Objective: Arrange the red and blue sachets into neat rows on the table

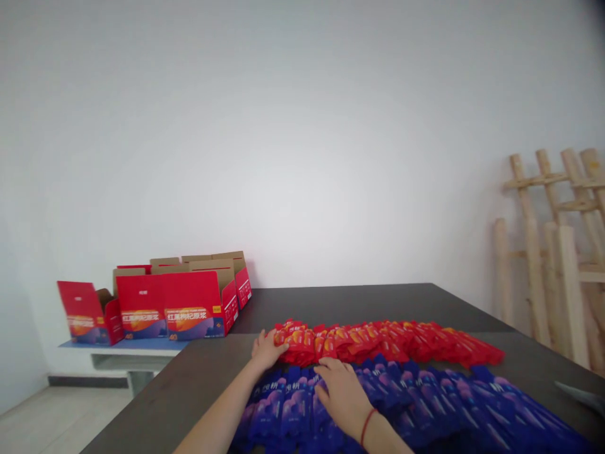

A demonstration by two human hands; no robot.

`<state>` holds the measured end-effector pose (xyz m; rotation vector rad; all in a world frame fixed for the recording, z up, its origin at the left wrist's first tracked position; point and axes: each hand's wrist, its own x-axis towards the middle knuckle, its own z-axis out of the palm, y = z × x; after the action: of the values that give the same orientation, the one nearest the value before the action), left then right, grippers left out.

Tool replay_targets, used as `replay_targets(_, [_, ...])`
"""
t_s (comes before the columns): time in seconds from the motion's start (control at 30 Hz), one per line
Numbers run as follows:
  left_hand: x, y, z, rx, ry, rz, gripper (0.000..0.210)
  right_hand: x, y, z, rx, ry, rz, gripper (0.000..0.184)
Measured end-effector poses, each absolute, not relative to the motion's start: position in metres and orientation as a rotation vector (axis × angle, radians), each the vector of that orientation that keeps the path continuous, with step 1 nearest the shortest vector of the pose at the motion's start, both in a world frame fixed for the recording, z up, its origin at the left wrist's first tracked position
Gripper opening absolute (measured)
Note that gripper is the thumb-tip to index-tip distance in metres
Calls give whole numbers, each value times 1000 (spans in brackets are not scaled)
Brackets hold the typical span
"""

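My left hand rests against the left end of a long row of red sachets, its thumb stretched to the right over the nearest ones. Its fingers are spread, not closed around a sachet. Lower and to the right, my right hand lies above the row of blue sachets, fingers loosely bent and thumb apart. Its fingertips reach the near edge of the red row. A red string circles the right wrist. Both rows overlap in layers across the dark table, and my right hand and forearm hide part of the blue one.
Several open red cartons stand to the left on a low bench with a blue top. Wooden frames lean by the wall at right. A pale, blurred pointed object lies at the table's right edge.
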<state>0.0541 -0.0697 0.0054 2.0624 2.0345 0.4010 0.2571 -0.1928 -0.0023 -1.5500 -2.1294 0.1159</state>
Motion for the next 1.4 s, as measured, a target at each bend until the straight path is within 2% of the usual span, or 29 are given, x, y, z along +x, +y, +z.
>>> replay_targets(0.17, [36,-146,1,2293,1942,469,54,279,-209,-8,-1625,-2141,95,43])
replay_targets(0.3, [41,-207,-23,2278,1874,339,69,258,-225,-32,-1611,-2238,143,63])
replay_targets(0.4, [53,-223,-33,2296,1854,318,73,240,-234,-43,-1660,-2265,181,69])
replay_targets(0.5, [60,-226,-27,2302,1812,370,65,236,-243,-41,-1646,-2280,194,69])
replay_targets(0.6, [58,-228,-12,2293,1825,359,66,259,-252,-31,-1565,-2294,163,66])
replay_targets(0.73, [58,-235,3,2395,1755,256,82,319,-256,-19,-1560,-2237,1,58])
replay_targets(0.83, [71,-236,5,2516,1587,162,100,347,-251,-14,-1715,-2080,-137,61])
replay_targets(0.9, [82,-235,4,2559,1512,111,104,344,-248,-15,-1785,-2073,-129,64])
replay_targets(1.1, [90,-227,-1,2589,1487,127,83,298,-256,-38,-1964,-2167,0,76])
replay_targets(1.3, [95,-222,10,2645,1419,123,104,299,-260,-37,-1787,-2165,-65,62])
replay_targets(1.4, [110,-214,17,2691,1268,68,106,298,-254,-29,-1721,-2171,-52,53])
